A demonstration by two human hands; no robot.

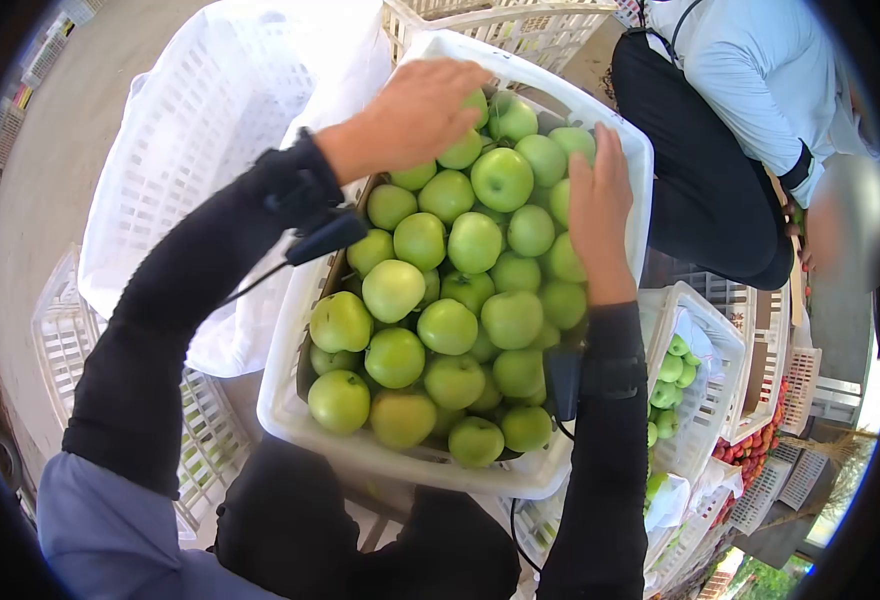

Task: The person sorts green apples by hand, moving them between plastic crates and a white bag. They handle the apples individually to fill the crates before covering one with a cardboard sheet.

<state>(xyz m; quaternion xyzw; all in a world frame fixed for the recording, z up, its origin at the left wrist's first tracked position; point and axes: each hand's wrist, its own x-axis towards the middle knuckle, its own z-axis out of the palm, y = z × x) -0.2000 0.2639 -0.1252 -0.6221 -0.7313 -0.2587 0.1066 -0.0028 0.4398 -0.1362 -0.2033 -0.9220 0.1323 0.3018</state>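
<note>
A white plastic crate (pixel 290 425) full of green apples (pixel 475 242) stands in front of me. My left hand (pixel 415 115) lies over the crate's far left part, palm down, on or just above the apples there; its fingers point right and look slightly bent. At the crate's right side is my right hand (pixel 600 200), fingers pointing away from me, beside the apples along that wall. Its fingers are extended and a little apart. Neither hand visibly grips an apple, though the palms are hidden.
A white crate with a white liner (pixel 200 130) stands at the left. At the upper right a person (pixel 700 150) in dark trousers sits close by. Lower right, another crate (pixel 710 400) holds green apples, with red fruit (pixel 755 440) beyond it. An openwork crate (pixel 210 450) is lower left.
</note>
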